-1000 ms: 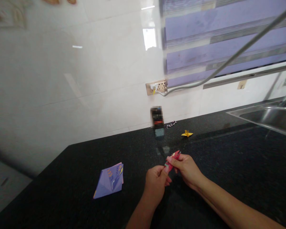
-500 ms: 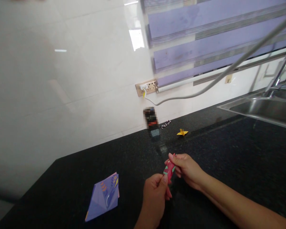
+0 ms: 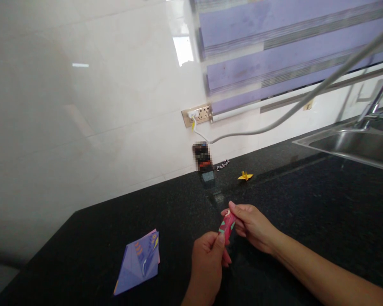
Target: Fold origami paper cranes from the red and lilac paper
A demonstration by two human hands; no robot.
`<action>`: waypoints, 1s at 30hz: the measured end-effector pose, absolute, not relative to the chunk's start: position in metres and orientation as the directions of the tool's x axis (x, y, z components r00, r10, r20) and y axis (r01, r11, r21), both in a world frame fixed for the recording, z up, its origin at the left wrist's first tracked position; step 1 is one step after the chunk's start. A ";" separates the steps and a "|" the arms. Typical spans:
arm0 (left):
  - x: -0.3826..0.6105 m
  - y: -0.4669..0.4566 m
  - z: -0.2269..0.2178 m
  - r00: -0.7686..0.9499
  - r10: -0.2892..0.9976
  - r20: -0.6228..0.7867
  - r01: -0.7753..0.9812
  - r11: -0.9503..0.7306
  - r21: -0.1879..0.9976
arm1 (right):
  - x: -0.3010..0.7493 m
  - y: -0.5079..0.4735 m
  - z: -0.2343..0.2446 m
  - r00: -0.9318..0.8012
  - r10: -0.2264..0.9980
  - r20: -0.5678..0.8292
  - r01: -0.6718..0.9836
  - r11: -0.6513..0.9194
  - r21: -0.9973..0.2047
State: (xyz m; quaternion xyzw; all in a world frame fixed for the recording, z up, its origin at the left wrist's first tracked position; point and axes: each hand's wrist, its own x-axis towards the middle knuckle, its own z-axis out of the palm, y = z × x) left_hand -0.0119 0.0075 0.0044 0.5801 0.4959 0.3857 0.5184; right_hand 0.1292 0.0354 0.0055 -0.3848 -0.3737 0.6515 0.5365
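A small red patterned folded paper (image 3: 227,225) is held upright between both hands, just above the black countertop (image 3: 306,221). My left hand (image 3: 208,260) pinches its lower end between thumb and fingers. My right hand (image 3: 252,226) pinches its upper end from the right. A purple folded paper (image 3: 137,264) with orange and white marks lies flat on the counter to the left of my hands.
A small yellow paper crane (image 3: 244,175) sits further back on the counter. A dark small object (image 3: 205,167) and beads (image 3: 222,163) stand by the white tiled wall. A steel sink (image 3: 347,144) with a tap is at the right. A cable runs from the wall socket (image 3: 197,115).
The red paper has turned from slanted to more upright between my hands. The view has shifted right, and the hands sit slightly lower in it.
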 end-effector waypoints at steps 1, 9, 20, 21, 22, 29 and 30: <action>-0.012 0.007 0.005 0.206 0.976 -0.072 0.165 0.038 0.986 | 0.130 0.035 0.005 -0.155 0.983 -0.094 -0.409 -0.150 -0.900; -0.007 0.005 0.009 0.224 0.970 -0.099 0.080 0.083 0.993 | 0.132 0.029 0.002 -0.160 0.986 -0.037 -0.218 -0.071 -0.973; -0.008 0.008 0.005 0.111 0.989 -0.093 0.072 0.086 0.994 | 0.113 0.018 0.002 -0.115 0.993 0.019 -0.290 -0.015 -0.957; -0.008 0.008 0.004 0.125 0.988 -0.093 0.059 0.087 0.995 | 0.114 0.018 0.002 -0.106 0.994 0.031 -0.290 -0.001 -0.957; -0.008 0.008 0.003 0.139 0.987 -0.085 0.044 0.080 0.996 | 0.115 0.018 0.002 -0.101 0.994 0.041 -0.288 0.010 -0.958; -0.012 0.010 0.003 0.109 0.994 -0.022 0.158 0.004 0.987 | 0.115 0.018 -0.001 -0.103 0.994 0.037 -0.239 0.012 -0.971; -0.012 0.009 0.003 0.095 0.995 -0.017 0.168 0.001 0.986 | 0.114 0.018 0.000 -0.110 0.993 0.045 -0.236 0.018 -0.972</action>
